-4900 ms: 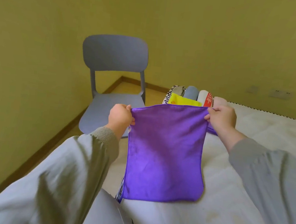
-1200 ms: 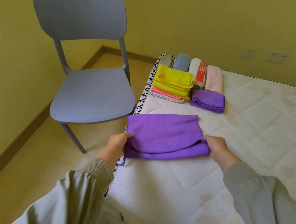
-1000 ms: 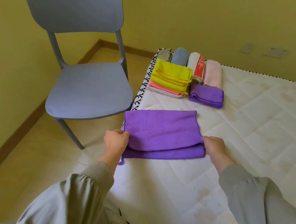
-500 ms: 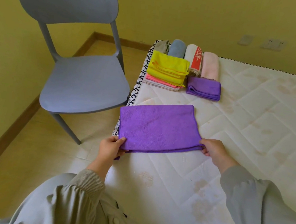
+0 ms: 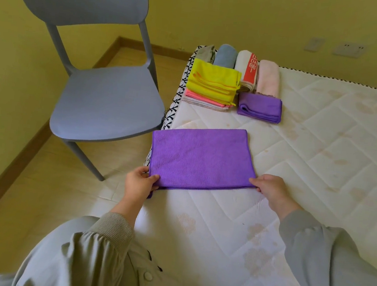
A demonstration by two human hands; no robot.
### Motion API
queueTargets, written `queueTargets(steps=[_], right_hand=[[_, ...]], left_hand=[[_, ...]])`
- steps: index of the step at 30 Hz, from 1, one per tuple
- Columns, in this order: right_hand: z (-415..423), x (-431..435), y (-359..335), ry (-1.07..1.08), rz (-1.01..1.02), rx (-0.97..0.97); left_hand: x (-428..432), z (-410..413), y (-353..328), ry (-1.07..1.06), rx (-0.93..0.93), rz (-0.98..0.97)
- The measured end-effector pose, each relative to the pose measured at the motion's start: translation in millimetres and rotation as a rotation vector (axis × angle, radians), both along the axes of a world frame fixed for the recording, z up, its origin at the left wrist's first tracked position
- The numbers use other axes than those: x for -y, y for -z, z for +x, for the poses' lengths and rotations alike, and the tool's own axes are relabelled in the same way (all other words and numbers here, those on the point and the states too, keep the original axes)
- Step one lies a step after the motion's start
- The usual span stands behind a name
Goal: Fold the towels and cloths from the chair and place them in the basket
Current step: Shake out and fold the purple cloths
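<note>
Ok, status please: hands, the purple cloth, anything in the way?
Left hand pinches near left corner of purple cloth, right hand the near right. Cloth folded, flat on mattress. Folded stacks beyond, apart.

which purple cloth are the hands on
The bigger purple cloth, spread flat at the mattress edge: the left hand and right hand pinch its near corners. The other purple cloth sits folded small beside the yellow pile, untouched.
</note>
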State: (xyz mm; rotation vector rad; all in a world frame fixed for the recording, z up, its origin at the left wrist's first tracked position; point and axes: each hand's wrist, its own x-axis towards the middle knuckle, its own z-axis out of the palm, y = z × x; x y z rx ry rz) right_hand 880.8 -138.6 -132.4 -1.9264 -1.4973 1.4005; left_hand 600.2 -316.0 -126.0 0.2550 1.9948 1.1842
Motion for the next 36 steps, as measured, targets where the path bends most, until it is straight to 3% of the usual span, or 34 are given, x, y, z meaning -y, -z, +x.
queueTargets(steps=[6, 11, 17, 22, 26, 32, 34, 36], right_hand=[[2.3, -2.8, -2.0, 0.03, 0.01, -0.021], [1.8, -5.7, 0.3, -0.058, -0.006, -0.004], [-1.5, -7.3, 6.9, -0.084, -0.004, 0.007], [-1.1, -4.3, 4.1, -0.013, -0.008, -0.055], [-3.6, -0.6, -2.6, -0.014, -0.013, -0.089], [-4.9, 2.9, -6.1, -0.02, -0.001, -0.078], [-5.2, 3.8, -6.8, -0.026, -0.005, -0.071], [-7.4, 6.0, -7.5, -0.024, -0.023, -0.077]], left_hand=[[2.9, 5.5, 0.8, 0.244, -0.497, -0.249], [-2.3, 18.5, -3.6, 0.27, -0.611, -0.352], [-8.8, 14.4, -6.2, 0.15, -0.343, -0.258], [-8.6, 7.8, -3.7, 0.344, -0.441, -0.411], [-15.0, 3.8, -7.5, 0.345, -0.352, -0.454], [-15.8, 4.9, -13.6, 0.2, -0.272, -0.205], [-14.2, 6.8, -13.6, 0.141, -0.116, -0.141], [-11.6, 7.0, -14.1, 0.039, 0.181, -0.098]])
